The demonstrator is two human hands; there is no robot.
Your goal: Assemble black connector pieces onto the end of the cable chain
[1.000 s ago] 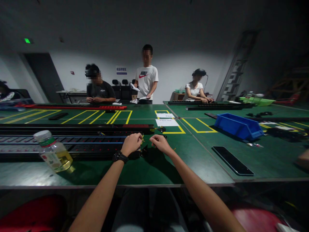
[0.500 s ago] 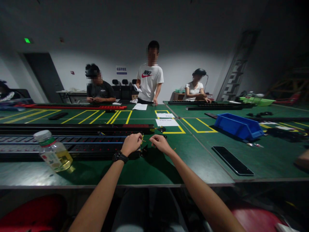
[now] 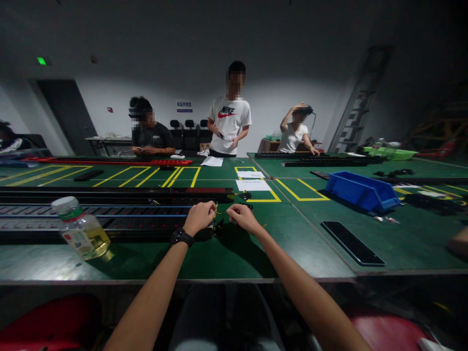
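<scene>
Right at the near end of the long black rail assembly (image 3: 109, 214), where it stops short of the surface's (image 3: 226, 258) front edge, sits the small yellow-tipped piece (image 3: 216, 210) your hands work on; it is too small to make out clearly. The rail's long axis runs left to right across you, stretching far off to your left, so the piece lies straight ahead between both hands. Your left hand (image 3: 199, 218) is curled closed at the rail's end, apparently pinching the piece, and is the nearer one. Your right hand (image 3: 243, 217), fingers bent inward, hovers just beside that end. Left of the rail's middle stands a tilted bottle (image 3: 80, 229); well right of its end lies a blue bin (image 3: 360, 191).
</scene>
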